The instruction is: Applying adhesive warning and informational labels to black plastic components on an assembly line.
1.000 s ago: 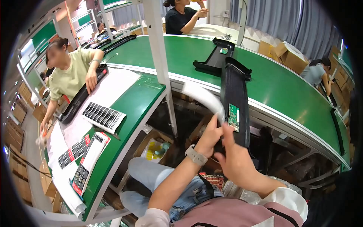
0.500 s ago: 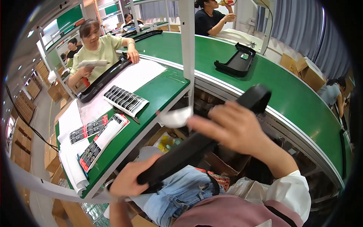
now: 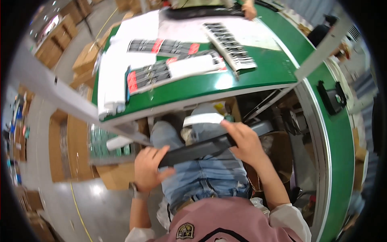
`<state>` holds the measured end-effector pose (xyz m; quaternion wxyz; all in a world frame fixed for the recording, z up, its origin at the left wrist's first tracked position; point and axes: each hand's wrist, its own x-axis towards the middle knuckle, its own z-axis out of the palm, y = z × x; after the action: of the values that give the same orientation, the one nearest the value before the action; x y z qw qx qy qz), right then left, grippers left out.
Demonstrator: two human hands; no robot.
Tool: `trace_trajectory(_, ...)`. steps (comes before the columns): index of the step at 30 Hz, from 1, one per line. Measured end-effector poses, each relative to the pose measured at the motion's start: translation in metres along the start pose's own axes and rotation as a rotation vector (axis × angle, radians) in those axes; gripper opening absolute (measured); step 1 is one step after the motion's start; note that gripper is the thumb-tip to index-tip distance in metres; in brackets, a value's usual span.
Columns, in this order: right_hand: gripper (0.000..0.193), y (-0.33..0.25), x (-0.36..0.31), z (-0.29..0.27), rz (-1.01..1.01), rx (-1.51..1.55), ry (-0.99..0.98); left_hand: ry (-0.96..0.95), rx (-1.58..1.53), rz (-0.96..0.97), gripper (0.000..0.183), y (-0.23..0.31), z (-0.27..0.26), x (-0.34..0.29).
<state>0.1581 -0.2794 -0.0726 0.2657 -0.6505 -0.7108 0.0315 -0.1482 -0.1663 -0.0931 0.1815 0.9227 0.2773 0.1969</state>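
Observation:
Across my lap lies a long black plastic housing (image 3: 199, 152), held off the thighs. Its left end is in my left hand (image 3: 148, 167), fingers over the top and thumb underneath. My right hand (image 3: 244, 145) is farther along the housing, against its right part. Between the right thumb and finger a white curved strip (image 3: 201, 118) is pinched, sticking out to the left above the housing. Whether that strip is paper or film I cannot tell. The right hand's lower fingers are partly hidden, so their grip on the housing is unclear.
A green table (image 3: 193, 86) ahead bears label sheets (image 3: 161, 74) and a black-and-white label sheet (image 3: 229, 44). Beyond it a co-worker's hand (image 3: 249, 10) touches another black housing (image 3: 201, 12). At right runs a green conveyor (image 3: 342, 161) with a black housing (image 3: 332, 98). Cardboard boxes (image 3: 68, 149) stand at left.
My view has turned left and down toward the table and lap. The housing has gone from steeply slanted to nearly level. The white strip stays in my right hand.

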Motion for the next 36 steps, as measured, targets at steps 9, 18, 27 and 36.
trace_trajectory(9, 0.028, -0.072, 0.01, 0.015, 0.12, 0.55, 0.242, 0.344, -0.291, -0.312, 0.016, -0.03, 0.019, -0.011)
trace_trajectory(18, 0.002, -0.08, 0.038, 0.044, 0.403, 0.919, -0.117, 0.301, -0.876, -0.181, 0.036, -0.044, 0.012, -0.036)
trace_trajectory(27, 0.009, -0.084, 0.048, 0.059, 0.48, 0.902, -0.253, 0.326, -0.886, -0.3, 0.016, -0.039, 0.007, -0.041)
trace_trajectory(36, 0.01, -0.083, 0.058, 0.065, 0.426, 0.686, -0.344, 0.486, -0.689, -0.371, 0.018, -0.027, 0.022, -0.05)
